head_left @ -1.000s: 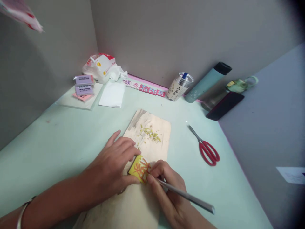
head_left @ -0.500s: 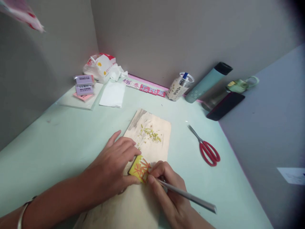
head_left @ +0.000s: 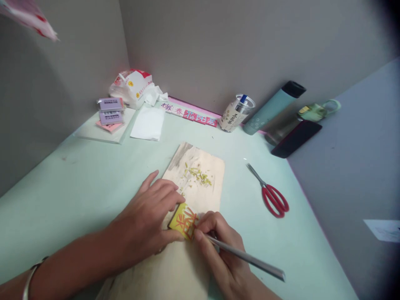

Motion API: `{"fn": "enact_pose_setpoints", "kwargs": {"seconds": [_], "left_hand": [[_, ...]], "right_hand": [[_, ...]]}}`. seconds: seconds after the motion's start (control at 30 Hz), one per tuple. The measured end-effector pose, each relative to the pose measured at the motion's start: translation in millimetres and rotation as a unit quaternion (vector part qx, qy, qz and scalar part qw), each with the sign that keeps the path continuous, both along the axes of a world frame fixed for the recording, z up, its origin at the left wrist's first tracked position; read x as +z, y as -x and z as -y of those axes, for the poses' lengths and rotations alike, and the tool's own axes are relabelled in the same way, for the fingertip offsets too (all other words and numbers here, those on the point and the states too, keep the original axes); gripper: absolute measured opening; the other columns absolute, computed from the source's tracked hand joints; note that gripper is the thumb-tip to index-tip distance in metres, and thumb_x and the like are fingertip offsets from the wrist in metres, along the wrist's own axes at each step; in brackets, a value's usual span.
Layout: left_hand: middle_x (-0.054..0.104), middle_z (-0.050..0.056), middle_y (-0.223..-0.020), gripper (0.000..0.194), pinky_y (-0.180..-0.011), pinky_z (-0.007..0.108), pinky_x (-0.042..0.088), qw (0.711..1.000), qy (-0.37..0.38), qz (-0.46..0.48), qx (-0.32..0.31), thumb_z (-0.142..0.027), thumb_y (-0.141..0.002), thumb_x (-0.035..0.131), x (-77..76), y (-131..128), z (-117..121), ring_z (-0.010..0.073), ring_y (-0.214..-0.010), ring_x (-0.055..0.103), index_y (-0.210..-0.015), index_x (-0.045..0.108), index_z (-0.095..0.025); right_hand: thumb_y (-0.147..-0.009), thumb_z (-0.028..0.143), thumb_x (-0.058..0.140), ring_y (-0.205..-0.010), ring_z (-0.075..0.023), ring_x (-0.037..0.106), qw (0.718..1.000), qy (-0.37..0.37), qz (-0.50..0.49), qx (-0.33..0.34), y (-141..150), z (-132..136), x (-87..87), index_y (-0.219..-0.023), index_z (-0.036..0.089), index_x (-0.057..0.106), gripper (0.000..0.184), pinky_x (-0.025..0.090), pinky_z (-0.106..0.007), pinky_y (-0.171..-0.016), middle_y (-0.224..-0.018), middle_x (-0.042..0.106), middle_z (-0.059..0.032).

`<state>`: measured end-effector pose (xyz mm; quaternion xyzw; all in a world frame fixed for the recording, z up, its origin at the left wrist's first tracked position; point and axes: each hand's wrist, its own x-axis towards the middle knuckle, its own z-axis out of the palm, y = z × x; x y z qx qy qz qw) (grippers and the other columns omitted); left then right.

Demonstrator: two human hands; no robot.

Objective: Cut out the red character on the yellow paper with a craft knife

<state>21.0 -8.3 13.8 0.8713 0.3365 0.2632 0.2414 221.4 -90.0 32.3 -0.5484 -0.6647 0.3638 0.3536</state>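
Red scissors (head_left: 275, 198) (closed), teal flask (head_left: 273, 106)

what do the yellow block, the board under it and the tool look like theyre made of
Yellow block: probably soft rubber or similar carving material, matte; pale yellow-green shavings lie nearby. Board: seemingly unvarnished wood, pale with faint grain and a grey smudge. Tool in the right hand: a grey shaft with dull sheen, likely metal. Left hand steadies the block.
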Motion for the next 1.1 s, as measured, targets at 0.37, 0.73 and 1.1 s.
{"fn": "enact_pose_setpoints", "kwargs": {"seconds": [0.37, 0.73, 1.1], "left_hand": [[0.065, 0.002, -0.098, 0.040, -0.119, 0.055, 0.016, 1.000, 0.006, 0.011, 0.012, -0.017, -0.067, 0.085, 2.0, -0.5, 0.5, 0.0264, -0.109, 0.058, -0.098, 0.060, -0.021], [0.063, 0.003, -0.098, 0.038, -0.120, 0.055, 0.015, 1.000, 0.000, 0.010, 0.011, -0.021, -0.071, 0.085, -0.1, 0.8, 2.5, 0.0267, -0.109, 0.057, -0.100, 0.060, -0.020], [0.063, 0.003, -0.097, 0.042, -0.121, 0.055, 0.016, 1.000, -0.005, 0.002, 0.020, -0.023, -0.068, 0.089, -0.4, -2.1, 2.1, 0.0270, -0.107, 0.058, -0.096, 0.059, -0.019]], "right_hand": [[-0.095, 0.009, 0.053, -0.058, -0.0160, 0.056, 0.957, -0.245, 0.153, 0.007, 7.3, 3.8, -18.9, -0.087, 0.024, 0.051, 0.017, 0.040, -0.028, -0.051, -0.069, 0.058, -0.0008], [-0.097, 0.007, 0.054, -0.065, -0.0205, 0.056, 0.926, -0.277, 0.239, 0.097, 1.9, 10.4, -27.7, -0.091, 0.021, 0.061, 0.018, 0.044, -0.033, -0.057, -0.074, 0.061, -0.0054], [-0.096, 0.010, 0.051, -0.059, -0.0159, 0.052, 0.981, -0.166, 0.093, 0.026, 2.9, -0.4, -8.4, -0.085, 0.024, 0.049, 0.018, 0.042, -0.028, -0.055, -0.071, 0.055, -0.0002]]}}
